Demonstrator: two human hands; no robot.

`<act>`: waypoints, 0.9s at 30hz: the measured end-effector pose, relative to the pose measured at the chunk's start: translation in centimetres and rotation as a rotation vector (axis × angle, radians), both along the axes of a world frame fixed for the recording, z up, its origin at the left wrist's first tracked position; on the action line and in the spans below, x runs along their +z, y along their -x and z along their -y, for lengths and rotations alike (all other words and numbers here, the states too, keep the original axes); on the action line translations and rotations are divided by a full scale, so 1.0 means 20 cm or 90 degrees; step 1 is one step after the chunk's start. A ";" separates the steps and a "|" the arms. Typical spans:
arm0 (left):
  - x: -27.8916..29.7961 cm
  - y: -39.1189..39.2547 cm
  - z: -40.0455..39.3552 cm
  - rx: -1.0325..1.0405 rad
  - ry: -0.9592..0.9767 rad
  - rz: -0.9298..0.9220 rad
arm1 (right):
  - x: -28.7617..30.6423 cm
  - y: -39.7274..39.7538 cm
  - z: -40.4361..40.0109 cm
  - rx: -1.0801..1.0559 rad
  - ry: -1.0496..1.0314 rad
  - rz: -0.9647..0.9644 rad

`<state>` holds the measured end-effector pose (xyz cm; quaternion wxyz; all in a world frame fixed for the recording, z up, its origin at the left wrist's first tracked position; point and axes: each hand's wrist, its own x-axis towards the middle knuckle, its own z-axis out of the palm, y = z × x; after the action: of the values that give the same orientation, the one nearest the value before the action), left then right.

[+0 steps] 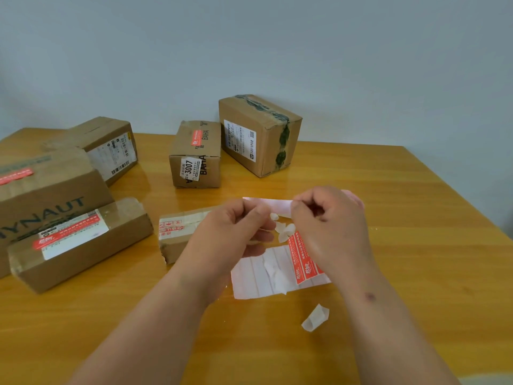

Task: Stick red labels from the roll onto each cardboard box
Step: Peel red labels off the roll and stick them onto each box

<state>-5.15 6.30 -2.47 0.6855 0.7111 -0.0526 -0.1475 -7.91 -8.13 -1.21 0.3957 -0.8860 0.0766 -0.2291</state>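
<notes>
Fingers of both hands are curled and meet above the middle of the wooden table (388, 195): the left hand (236, 229) and the right hand (330, 223) each pinch the white backing strip (268, 204) that stretches between them. What the fingertips hold beyond this strip is too blurred to tell.

At the far left edge stands a big cardboard box (47, 198) with the printed letters "YNAUT" and a red label (15, 175) on its top. Behind it is another box (108, 145) with a white barcode sticker. In front of the big one lies a long flat box (80, 245); it carries a white shipping sticker with a red label (66, 236) over it.

Near the left hand a small box (177, 234) with red printed marks lies partly hidden by that hand. Farther back, in the middle, is a box (195, 154) with "BAHA" printed, a red label (196, 138) on top and a sticker reading "3007". Just beside it on the right stands a taller box (259, 134) with dark tape and a white sticker with small text that I cannot read.

Under the hands lies the label sheet (258, 273), mostly bare, with some red labels (302, 259) left at its right end. Small crumpled backing pieces (286, 229) hang between the hands, and one curled scrap (315, 318) lies near on the table.
</notes>
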 end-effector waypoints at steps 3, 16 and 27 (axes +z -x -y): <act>-0.01 -0.01 -0.01 -0.015 0.074 -0.038 | -0.03 0.00 -0.05 0.072 0.119 0.056; -0.03 -0.05 -0.14 0.053 0.037 -0.046 | -0.01 0.00 -0.07 0.180 -0.024 -0.036; 0.05 -0.03 -0.23 -0.052 -0.175 0.035 | 0.01 -0.05 -0.14 0.166 -0.115 -0.071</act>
<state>-4.52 10.85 -1.55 0.5736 0.7990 -0.0798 -0.1618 -6.86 -5.28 -0.98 0.4953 -0.8606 0.0035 -0.1184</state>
